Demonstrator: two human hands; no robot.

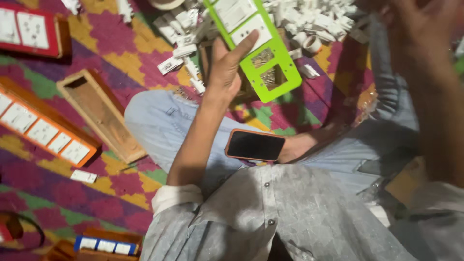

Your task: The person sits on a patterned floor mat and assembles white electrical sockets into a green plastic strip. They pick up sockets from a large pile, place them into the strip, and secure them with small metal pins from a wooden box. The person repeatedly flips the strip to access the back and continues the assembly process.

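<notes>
My left hand [227, 67] is raised over my lap, its fingers resting against the lower part of a bright green switch plate [278, 67] that carries white switch modules and has open cut-outs. My right hand [420, 29] is lifted at the upper right, blurred, fingers apart, and I see nothing in it. A phone with an orange case [254, 145] lies dark-screened on my crossed leg.
A heap of white switch parts [309, 21] lies ahead on the patterned mat [116, 53]. An empty wooden box [99, 113], an orange switch board [43, 130], a red board [29, 29] and a blue-fronted one [106, 245] sit at the left.
</notes>
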